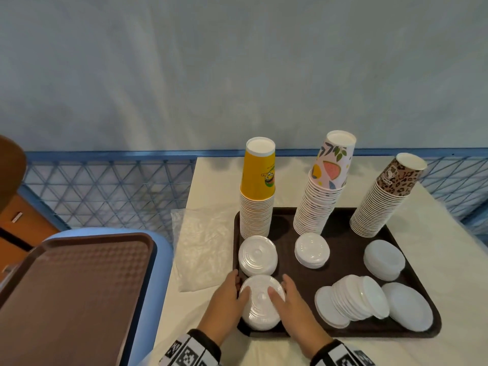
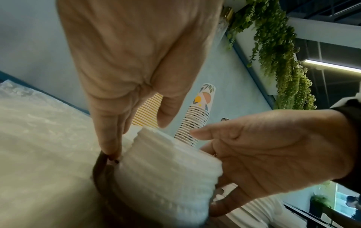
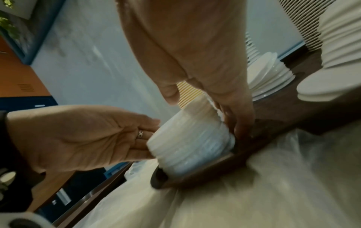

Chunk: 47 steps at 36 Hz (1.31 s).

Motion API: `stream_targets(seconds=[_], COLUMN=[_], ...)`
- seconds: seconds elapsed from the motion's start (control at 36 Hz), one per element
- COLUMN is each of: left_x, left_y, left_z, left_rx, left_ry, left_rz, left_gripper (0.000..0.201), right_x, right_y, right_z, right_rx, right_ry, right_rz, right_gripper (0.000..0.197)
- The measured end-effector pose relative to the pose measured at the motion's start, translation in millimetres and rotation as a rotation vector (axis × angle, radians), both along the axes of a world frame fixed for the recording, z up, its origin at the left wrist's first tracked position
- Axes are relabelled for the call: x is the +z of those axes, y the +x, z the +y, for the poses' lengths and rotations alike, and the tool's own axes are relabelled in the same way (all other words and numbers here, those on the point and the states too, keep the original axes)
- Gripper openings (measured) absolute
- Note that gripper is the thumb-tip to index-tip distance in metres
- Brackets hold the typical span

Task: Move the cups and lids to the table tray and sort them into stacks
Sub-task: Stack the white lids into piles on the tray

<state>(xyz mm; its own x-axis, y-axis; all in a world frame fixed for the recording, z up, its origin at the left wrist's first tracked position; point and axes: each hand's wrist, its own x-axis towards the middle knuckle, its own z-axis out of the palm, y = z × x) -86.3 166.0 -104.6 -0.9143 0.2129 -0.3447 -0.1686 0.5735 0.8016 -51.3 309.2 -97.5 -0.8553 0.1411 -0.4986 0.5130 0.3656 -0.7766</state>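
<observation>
Lid stack point(image 1: 260, 303), near-left corner of tray point(image 1: 343, 262) on counter point(image 1: 219, 178): left hand point(image 1: 227, 299) and right hand point(image 1: 291, 302) fingers curled round its sides, apparently squaring it upright.

Soft, even light – wrist views blurred, edges warped.

Yellow cups point(image 1: 258, 180), leopard-print cups point(image 1: 396, 180), white lids point(image 1: 261, 302) (dark brown tray point(image 1: 343, 239)).

Both hands point(image 1: 260, 299) cupped inward, thumbs forward
</observation>
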Motion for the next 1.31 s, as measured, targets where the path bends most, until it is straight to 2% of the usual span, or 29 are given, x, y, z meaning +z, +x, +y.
stream_targets(seconds=[0.08, 0.22, 0.42, 0.56, 0.64, 0.72, 0.78, 0.83, 0.92, 1.0, 1.08, 1.31], left_x=[7, 9, 4, 1, 7, 26, 44, 58, 59, 41, 22, 7], left_y=[-15, -33, -41, -46, -43, -32, -22, -10, 10, 26, 35, 48], left_z=[5, 16, 23, 22, 23, 26, 32, 44, 70, 98, 120, 164], left_rx=[0.031, 0.025, 0.0, 0.0, 0.022, 0.118, 0.154, 0.104, -0.055, -0.176, -0.229, -0.17], left_ry=[0.035, 0.047, 0.001, -0.015, -0.024, 0.005, 0.072, 0.126, 0.241, 0.271, 0.223, 0.135], left_rz=[-0.036, -0.035, 0.002, -0.005, -0.021, 0.098, 0.24, 0.292, 0.172, 0.064, -0.032, -0.074], left_gripper=[0.053, 0.04, 0.049, 0.052, 0.066, 0.081, 0.077, 0.07, 0.069, 0.071, 0.073, 0.068], right_x=[11, 22, 16, 15, 20, 33, 41, 45, 39, 24, 7, -4], right_y=[-20, -43, -56, -56, -54, -45, -34, -22, -5, 12, 23, 25], right_z=[9, 13, 17, 14, 15, 26, 44, 69, 112, 147, 168, 182], right_rx=[-0.019, 0.12, 0.155, 0.154, 0.143, 0.089, 0.03, -0.043, -0.148, -0.189, -0.108, 0.164], right_ry=[-0.038, -0.033, 0.006, -0.008, -0.012, 0.01, 0.103, 0.255, 0.429, 0.49, 0.531, 0.657], right_rz=[-0.007, -0.04, -0.014, -0.009, -0.007, 0.106, 0.244, 0.348, 0.367, 0.23, 0.087, 0.077], right_gripper=[0.065, 0.059, 0.055, 0.06, 0.063, 0.06, 0.053, 0.045, 0.042, 0.042, 0.045, 0.052])
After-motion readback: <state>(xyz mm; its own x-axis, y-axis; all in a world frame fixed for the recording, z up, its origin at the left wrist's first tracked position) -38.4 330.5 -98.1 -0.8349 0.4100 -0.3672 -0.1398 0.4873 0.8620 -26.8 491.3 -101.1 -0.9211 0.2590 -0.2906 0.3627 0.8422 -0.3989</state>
